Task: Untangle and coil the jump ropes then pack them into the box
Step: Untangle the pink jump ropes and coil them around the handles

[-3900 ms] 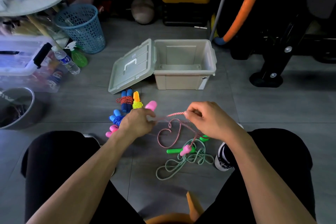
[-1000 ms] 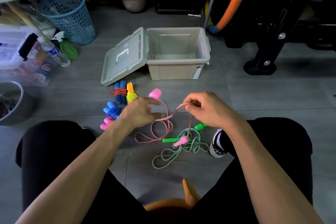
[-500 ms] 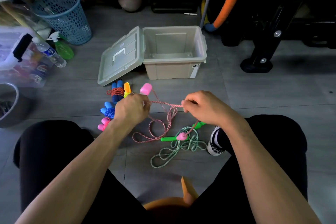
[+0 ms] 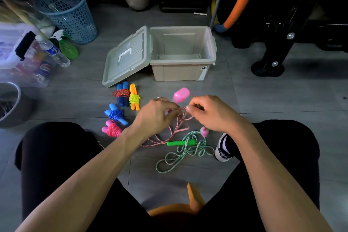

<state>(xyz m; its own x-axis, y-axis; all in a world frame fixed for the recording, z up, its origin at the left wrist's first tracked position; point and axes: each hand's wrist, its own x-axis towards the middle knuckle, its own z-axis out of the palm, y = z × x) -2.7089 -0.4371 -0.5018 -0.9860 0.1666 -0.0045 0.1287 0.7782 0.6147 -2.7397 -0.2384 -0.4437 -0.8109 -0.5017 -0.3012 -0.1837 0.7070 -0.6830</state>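
My left hand (image 4: 154, 117) and my right hand (image 4: 211, 113) meet above the floor, both pinching the pink-and-white rope (image 4: 169, 133). One pink handle (image 4: 181, 94) sticks up just behind my fingers; the other pink handle (image 4: 204, 131) hangs below my right hand. The rope's loose loops trail down to the floor. A green rope (image 4: 180, 154) with a green handle (image 4: 180, 143) lies tangled beneath. Several coiled ropes lie at the left: blue-handled with red cord (image 4: 121, 94), orange with yellow cord (image 4: 134, 98), blue (image 4: 114, 114), pink (image 4: 112, 129). The beige box (image 4: 180, 75) stands open.
The box lid (image 4: 126, 58) leans against the box's left side. A blue mesh basket (image 4: 69, 13), water bottle (image 4: 54, 52), green spray bottle (image 4: 66, 47) and clear bin (image 4: 20, 56) stand at the left. A black equipment stand (image 4: 271, 62) is at the right. My shoe (image 4: 224, 147) rests beside the green rope.
My hands have come close together; the right hand moved left toward the left hand with the pink rope. The lower pink handle has lifted off the green rope.
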